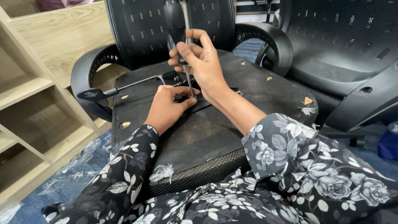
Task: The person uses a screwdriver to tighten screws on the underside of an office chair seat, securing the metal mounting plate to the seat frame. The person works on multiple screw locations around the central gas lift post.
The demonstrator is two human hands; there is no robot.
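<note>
Fastening hardware on upturned chair seat underside: right hand clamped around upright screwdriver, left hand pinching black bracket below its tip. Probably needing steady downward pressure while turning.

Clear plastic wrap scraps on chair seat's front edge, more crumpled clear wrap on blue floor by shelf.

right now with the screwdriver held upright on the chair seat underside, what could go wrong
The screwdriver tip comes down right beside the left hand, so a slip could jab its fingers. The right hand grips the shaft below the handle, so the driver may tilt and slip. The seat base rests on the lap and may shift.
</note>
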